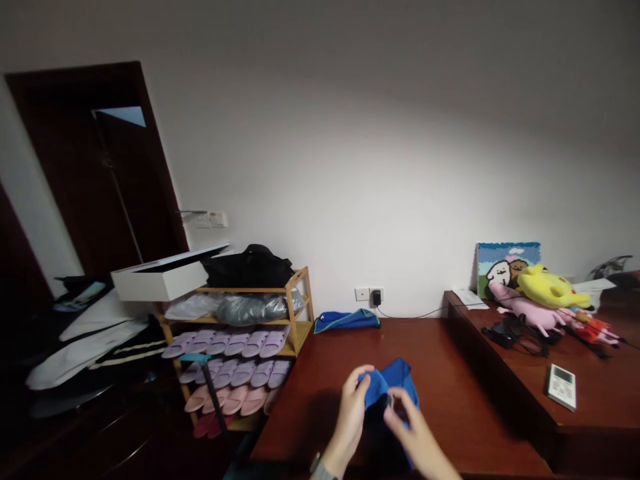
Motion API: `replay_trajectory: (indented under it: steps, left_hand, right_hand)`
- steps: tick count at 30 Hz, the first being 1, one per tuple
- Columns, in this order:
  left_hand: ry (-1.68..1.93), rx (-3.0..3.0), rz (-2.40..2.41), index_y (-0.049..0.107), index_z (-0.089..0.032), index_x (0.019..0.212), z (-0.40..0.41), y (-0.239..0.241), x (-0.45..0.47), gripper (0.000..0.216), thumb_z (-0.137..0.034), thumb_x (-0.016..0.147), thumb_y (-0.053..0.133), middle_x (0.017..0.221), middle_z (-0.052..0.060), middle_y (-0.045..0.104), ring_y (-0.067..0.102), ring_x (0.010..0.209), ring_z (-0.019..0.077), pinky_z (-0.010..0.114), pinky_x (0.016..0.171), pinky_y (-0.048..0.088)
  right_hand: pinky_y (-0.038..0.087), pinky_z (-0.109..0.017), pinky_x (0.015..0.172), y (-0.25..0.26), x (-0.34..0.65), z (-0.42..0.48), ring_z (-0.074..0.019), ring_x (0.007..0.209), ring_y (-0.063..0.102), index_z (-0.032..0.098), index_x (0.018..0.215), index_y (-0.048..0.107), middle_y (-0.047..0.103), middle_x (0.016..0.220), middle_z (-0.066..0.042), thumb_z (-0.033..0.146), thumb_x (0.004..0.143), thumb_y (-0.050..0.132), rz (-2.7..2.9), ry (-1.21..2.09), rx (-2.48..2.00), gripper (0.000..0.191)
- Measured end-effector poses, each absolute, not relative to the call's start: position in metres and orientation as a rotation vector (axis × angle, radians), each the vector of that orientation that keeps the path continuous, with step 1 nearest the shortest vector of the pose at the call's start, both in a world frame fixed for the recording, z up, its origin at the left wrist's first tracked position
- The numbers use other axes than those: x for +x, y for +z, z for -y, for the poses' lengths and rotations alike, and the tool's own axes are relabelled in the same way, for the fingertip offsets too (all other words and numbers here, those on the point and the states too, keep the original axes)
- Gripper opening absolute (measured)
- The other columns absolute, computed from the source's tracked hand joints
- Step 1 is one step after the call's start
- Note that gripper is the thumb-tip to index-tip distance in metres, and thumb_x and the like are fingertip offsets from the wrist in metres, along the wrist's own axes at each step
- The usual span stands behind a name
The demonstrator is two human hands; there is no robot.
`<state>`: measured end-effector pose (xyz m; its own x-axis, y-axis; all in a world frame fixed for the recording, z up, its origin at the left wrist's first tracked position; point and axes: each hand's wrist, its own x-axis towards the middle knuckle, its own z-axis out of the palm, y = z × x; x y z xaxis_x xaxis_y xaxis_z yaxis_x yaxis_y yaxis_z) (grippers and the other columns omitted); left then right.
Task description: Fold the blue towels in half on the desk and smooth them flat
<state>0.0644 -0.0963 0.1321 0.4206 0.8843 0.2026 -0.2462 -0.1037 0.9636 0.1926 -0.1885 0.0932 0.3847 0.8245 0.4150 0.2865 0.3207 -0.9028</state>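
Observation:
A blue cloth item (403, 376) is bunched between my two hands above the front of the brown table (450, 400). My left hand (352, 403) pinches its upper left part with thumb and fingers. On the other side, my right hand (407, 420) has thumb and forefinger closed at the cloth's inner edge, by a small pale spot that I cannot make out. The lower part of the cloth is dark and partly hidden behind my hands. Against the wall lies a second blue cloth (347, 321) with green edging, folded flat.
Left of the table stands a wooden rack (299, 327) with slippers (250, 341), a black bag (250, 265) and a white box (165, 280). A raised surface on the right holds plush toys (550, 290) and a white calculator-like device (562, 385). A black charger (377, 298) trails a cable.

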Motion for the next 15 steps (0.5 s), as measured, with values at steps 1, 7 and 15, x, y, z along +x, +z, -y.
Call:
replay_trajectory:
  steps: [1,7,15]
  left_hand:
    - [1.033,1.337,-0.621,0.071,-0.024,0.112,0.101,0.131,0.067,0.048,-0.060,0.080,0.072,0.108,0.010,0.074,0.071,0.097,0.0261,0.038,0.088,0.057]
    - [0.762,1.419,-0.340,0.068,-0.023,0.121,0.144,0.135,0.073,0.050,-0.043,0.077,0.082,0.106,0.010,0.076,0.073,0.099,0.0267,0.039,0.094,0.057]
    - [0.935,2.367,-0.337,0.061,-0.035,0.138,0.143,0.149,0.055,0.059,-0.013,0.083,0.063,0.134,0.007,0.067,0.068,0.120,0.0249,0.032,0.101,0.057]
  right_hand:
    - [0.057,-0.035,0.085,0.073,0.184,0.193,-0.0232,0.086,0.069,0.029,0.115,0.066,0.071,0.091,-0.001,0.062,0.080,0.069,1.216,0.435,-1.256,0.049]
    - [0.059,-0.032,0.077,0.027,0.183,0.189,-0.0247,0.083,0.071,0.026,0.103,0.066,0.072,0.091,-0.005,0.055,0.084,0.062,0.929,0.079,-1.325,0.034]
    - [0.057,-0.027,0.079,0.085,0.203,0.210,-0.0185,0.085,0.069,0.025,0.094,0.061,0.068,0.090,-0.002,0.029,0.089,0.056,0.969,-0.051,-1.250,0.008]
